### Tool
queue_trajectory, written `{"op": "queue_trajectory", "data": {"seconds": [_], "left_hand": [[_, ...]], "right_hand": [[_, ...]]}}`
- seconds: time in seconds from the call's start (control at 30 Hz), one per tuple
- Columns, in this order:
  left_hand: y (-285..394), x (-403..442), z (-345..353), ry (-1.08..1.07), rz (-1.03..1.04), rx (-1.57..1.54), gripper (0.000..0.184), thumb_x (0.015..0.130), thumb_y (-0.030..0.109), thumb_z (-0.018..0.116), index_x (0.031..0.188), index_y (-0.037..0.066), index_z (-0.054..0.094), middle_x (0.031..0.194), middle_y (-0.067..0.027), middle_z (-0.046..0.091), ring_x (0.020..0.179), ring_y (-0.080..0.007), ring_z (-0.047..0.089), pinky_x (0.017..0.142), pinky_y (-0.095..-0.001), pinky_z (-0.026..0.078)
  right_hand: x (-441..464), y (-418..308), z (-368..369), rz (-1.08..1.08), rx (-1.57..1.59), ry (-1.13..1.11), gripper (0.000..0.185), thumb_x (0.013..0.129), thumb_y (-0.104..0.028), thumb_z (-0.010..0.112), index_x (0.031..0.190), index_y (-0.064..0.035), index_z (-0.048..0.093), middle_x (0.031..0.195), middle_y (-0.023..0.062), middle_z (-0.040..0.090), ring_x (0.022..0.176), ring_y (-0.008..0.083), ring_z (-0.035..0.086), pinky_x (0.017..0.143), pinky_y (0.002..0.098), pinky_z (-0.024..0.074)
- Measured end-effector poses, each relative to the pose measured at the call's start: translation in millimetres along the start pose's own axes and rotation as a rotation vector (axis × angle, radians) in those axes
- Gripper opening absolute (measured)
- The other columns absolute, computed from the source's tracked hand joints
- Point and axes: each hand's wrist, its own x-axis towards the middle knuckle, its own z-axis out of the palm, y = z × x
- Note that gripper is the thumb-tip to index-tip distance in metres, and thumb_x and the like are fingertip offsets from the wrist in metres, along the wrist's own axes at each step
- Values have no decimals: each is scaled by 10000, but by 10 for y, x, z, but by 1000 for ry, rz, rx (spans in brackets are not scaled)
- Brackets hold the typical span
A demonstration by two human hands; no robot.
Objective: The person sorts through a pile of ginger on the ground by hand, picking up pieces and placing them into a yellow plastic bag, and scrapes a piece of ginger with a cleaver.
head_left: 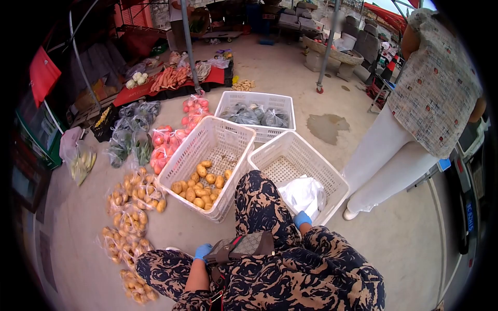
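Observation:
My right hand point(302, 220), in a blue glove, is closed at the near edge of a bundle of white plastic bags point(305, 196). The bundle lies in the right white crate point(328, 179). My left hand point(203, 252), also blue-gloved, rests over my thigh beside a brown patterned handbag point(244, 247) on my lap; its fingers are too small and turned away to read. In front of my knees the left white crate point(236, 136) is tilted toward me, with loose potatoes point(199, 189) gathered at its near end.
Bagged potatoes point(132, 220) line the floor at left, with bagged red produce point(163, 142) and dark green vegetables point(127, 129) beyond. Another crate point(255, 97) holds dark bagged produce. A person point(415, 114) stands close at right. Metal poles point(329, 46) rise behind.

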Motion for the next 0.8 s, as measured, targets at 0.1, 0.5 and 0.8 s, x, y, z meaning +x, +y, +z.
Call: {"op": "queue_trajectory", "data": {"seconds": [0.1,0.5,0.8], "left_hand": [[28,-20,-38,-6,52,87,326,740,397,502,790,107,641,835,-145,606,759,-326,583,687,-392,465],[97,-17,-62,87,-122,-35,398,785,402,414,857,71,624,898,-176,587,857,-347,550,771,-415,422],[-161,57,131,40,-171,-285,251,725,317,562,842,106,630,841,-141,615,800,-282,591,705,-351,452]], "right_hand": [[1,-5,-2,1,8,-6,308,751,-242,527,970,-31,574,977,189,581,927,324,559,781,369,447],[-89,-41,-75,-26,-14,56,308,760,-256,513,956,-24,563,967,197,579,916,327,560,783,380,442],[-39,81,-83,-175,4,7,415,803,-345,475,964,38,474,945,266,549,912,392,523,797,417,409]]}}
